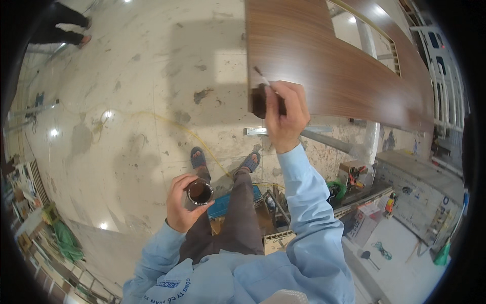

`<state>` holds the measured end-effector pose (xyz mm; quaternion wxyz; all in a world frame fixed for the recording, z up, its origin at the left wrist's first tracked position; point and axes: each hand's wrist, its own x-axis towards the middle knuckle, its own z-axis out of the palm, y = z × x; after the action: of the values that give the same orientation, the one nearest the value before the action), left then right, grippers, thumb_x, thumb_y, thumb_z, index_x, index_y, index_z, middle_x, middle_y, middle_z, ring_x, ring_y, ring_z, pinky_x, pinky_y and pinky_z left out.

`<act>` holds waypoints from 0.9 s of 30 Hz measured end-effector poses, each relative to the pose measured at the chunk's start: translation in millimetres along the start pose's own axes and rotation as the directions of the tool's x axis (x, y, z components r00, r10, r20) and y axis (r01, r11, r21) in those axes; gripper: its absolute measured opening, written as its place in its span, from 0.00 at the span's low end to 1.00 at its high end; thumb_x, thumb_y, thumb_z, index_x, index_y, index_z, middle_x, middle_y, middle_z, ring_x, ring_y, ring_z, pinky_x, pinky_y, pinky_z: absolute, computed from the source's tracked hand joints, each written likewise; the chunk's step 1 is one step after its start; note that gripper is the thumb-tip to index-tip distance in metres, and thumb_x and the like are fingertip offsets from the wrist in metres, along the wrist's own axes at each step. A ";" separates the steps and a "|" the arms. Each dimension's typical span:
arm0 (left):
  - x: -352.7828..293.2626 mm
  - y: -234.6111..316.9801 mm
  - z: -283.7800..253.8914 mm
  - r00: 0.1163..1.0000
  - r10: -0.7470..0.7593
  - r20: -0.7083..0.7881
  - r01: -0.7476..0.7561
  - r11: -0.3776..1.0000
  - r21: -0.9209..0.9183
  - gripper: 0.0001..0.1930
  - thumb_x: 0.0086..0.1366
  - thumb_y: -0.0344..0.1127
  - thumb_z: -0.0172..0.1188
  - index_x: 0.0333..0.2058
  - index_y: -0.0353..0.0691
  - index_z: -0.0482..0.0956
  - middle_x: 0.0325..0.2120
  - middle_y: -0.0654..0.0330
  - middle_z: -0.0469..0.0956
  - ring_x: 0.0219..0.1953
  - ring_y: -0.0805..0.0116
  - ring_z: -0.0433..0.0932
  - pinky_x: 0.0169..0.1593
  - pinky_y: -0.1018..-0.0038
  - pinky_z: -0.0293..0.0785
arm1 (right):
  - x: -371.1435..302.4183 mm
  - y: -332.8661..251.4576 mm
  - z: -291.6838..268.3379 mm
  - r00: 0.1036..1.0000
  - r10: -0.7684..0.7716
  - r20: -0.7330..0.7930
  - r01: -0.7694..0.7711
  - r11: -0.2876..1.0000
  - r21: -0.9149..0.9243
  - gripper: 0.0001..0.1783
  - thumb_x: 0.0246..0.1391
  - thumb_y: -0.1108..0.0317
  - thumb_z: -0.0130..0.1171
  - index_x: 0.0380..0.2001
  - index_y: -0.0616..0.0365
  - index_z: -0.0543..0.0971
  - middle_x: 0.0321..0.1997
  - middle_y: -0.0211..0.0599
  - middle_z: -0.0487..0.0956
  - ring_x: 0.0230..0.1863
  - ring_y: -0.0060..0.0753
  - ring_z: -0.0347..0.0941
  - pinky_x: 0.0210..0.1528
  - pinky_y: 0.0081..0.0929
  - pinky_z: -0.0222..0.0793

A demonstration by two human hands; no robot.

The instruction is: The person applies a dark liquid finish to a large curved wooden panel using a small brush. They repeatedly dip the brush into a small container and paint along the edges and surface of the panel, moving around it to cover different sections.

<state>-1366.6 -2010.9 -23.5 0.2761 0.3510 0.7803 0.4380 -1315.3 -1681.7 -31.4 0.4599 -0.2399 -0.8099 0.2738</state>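
A small round cup [200, 191] of dark brown liquid sits in my left hand [178, 209], whose fingers and thumb curve around its rim. My right hand [286, 114] pinches a thin brush [262, 76] with a pale handle and a dark tip pointing up and left. Below the brush lies the left end of a brown wood-grain panel [314, 66], over which the right hand hovers or rests; I cannot tell whether they touch. A dark patch [259, 102] shows beside my fingers at the panel's corner, perhaps shadow.
The panel has a rectangular cut-out [362, 35]. Below it runs a metal bar [324, 141]. A yellow hose [188, 133] crosses the stained floor towards my feet. At right stand a box of tools [354, 172] and a white-topped surface [400, 263]. Another person's legs [63, 28] show far left.
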 end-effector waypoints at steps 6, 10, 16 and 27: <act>4.5 -4.8 -2.5 1.000 -0.001 0.011 0.001 1.000 -0.027 0.40 0.49 0.36 0.85 0.59 0.35 0.75 0.57 0.49 0.74 0.57 0.56 0.79 0.60 0.63 0.78 | -44.9 -25.8 57.1 0.941 -0.301 0.154 0.272 0.944 0.184 0.18 0.43 0.83 0.72 0.41 0.60 0.85 0.41 0.42 0.83 0.36 0.42 0.78 0.36 0.35 0.75; 12.1 -2.9 -4.1 0.999 0.043 0.000 -0.043 0.999 -0.015 0.40 0.50 0.36 0.84 0.59 0.34 0.75 0.57 0.48 0.74 0.56 0.55 0.79 0.60 0.63 0.78 | -57.6 -48.1 32.7 0.955 -0.180 0.237 0.135 0.971 0.196 0.20 0.43 0.80 0.72 0.43 0.62 0.85 0.41 0.41 0.82 0.35 0.43 0.76 0.35 0.36 0.73; 15.2 3.7 11.2 0.995 0.075 0.068 -0.077 0.997 0.029 0.39 0.50 0.36 0.84 0.59 0.35 0.74 0.57 0.49 0.73 0.57 0.55 0.78 0.62 0.62 0.76 | -37.5 3.4 18.0 0.706 -0.602 0.373 0.599 0.789 0.138 0.17 0.45 0.67 0.67 0.40 0.61 0.82 0.41 0.34 0.77 0.40 0.37 0.75 0.38 0.34 0.72; 28.2 44.3 52.1 0.991 0.099 0.094 -0.098 0.995 -0.016 0.37 0.47 0.32 0.85 0.56 0.36 0.77 0.52 0.51 0.78 0.56 0.51 0.78 0.58 0.61 0.79 | -66.4 7.6 -78.5 0.999 0.045 -0.026 -0.046 0.998 -0.039 0.15 0.51 0.79 0.69 0.44 0.59 0.84 0.37 0.38 0.83 0.37 0.44 0.79 0.39 0.39 0.76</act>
<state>-1331.5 -1946.7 -12.3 0.2927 0.4079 0.7456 0.4381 -1214.9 -1701.1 -43.7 0.4587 -0.2707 -0.8038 0.2651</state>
